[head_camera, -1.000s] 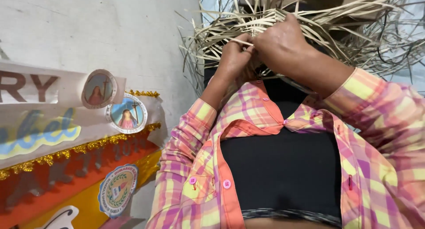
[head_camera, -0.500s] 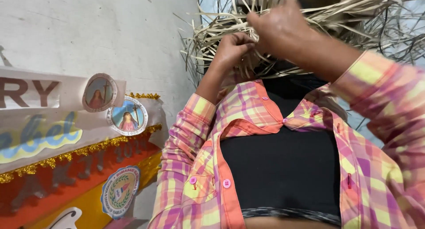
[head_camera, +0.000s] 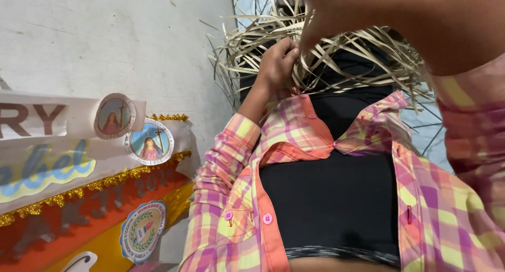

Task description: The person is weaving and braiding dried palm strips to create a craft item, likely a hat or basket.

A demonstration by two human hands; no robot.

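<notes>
A loose bundle of dry, pale straw strips (head_camera: 363,51) lies across my lap at the top of the view. My left hand (head_camera: 277,67) rests on its left side with the fingers curled around several strips. My right hand (head_camera: 336,12) is raised close to the camera above the bundle, blurred, its fingers pinched on the upper strips. The fingertips of the right hand are cut off by the top edge. I wear a pink, orange and yellow plaid shirt (head_camera: 236,198) over a black top.
A pale concrete wall (head_camera: 131,40) fills the upper left. Against it leans a banner (head_camera: 79,188) in white, orange and yellow with gold tinsel trim and round picture medallions. Straw ends spread out toward the right over a bluish floor.
My right hand has lifted up and toward the camera, drawing strips with it. My left hand has stayed on the left side of the bundle.
</notes>
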